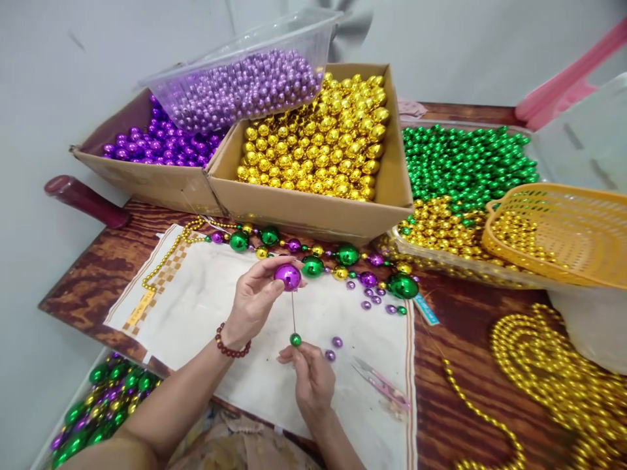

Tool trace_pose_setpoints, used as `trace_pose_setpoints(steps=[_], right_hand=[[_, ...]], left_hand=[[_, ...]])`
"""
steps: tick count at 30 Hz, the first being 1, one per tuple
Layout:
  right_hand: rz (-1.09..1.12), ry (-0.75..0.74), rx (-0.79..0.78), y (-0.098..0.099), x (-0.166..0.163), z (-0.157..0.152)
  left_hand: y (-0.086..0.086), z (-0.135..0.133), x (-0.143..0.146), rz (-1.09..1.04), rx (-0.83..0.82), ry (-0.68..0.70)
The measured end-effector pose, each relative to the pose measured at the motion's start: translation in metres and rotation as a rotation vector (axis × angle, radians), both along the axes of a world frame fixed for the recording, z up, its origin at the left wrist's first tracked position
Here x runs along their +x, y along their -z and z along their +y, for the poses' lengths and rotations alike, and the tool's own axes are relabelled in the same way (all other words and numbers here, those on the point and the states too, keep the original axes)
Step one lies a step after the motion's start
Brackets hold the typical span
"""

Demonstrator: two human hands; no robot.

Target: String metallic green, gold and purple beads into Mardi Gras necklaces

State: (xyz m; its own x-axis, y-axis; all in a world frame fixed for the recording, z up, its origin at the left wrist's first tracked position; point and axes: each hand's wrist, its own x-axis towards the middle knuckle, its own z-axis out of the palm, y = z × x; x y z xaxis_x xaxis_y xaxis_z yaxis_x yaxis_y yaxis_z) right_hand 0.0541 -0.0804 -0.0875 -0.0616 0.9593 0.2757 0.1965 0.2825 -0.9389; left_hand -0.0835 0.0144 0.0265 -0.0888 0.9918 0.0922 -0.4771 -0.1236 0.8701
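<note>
My left hand (252,300), with a dark red bead bracelet (232,346) at its wrist, pinches a large shiny purple bead (287,277). From that bead a thin straight needle or wire (294,313) runs down to a small green bead (295,339). The fingertips of my right hand (313,378) are closed at the green bead, around the lower end of the wire. Just beyond my left hand lies a strand of mixed beads, with a large green bead (312,266) close by. Two loose purple beads (337,341) rest right of my right hand.
Pink-handled thread snips (382,385) lie on the white cloth (196,313). Cardboard boxes (313,219) of purple and gold beads stand behind, a clear tub (245,39) resting on them. Right are green beads (465,163), a yellow basket (578,196) and gold bead chains (539,365).
</note>
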Motion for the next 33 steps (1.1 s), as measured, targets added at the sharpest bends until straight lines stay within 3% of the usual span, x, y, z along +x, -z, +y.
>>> trace_pose_setpoints(steps=[7,14,26,33], right_hand=[[0.090,-0.089,-0.008,-0.016,-0.003,-0.002],[0.169,-0.026,-0.201,-0.036,-0.013,-0.006],[0.312,-0.057,-0.319,-0.037,-0.021,-0.004],[0.388,-0.095,-0.411,-0.041,-0.017,0.010]], left_hand=[[-0.003,0.005,0.002,-0.014,-0.044,-0.051],[0.005,-0.002,0.006,0.035,-0.086,-0.041],[0.006,0.001,0.006,0.039,-0.142,-0.139],[-0.002,0.006,0.002,-0.005,-0.115,-0.042]])
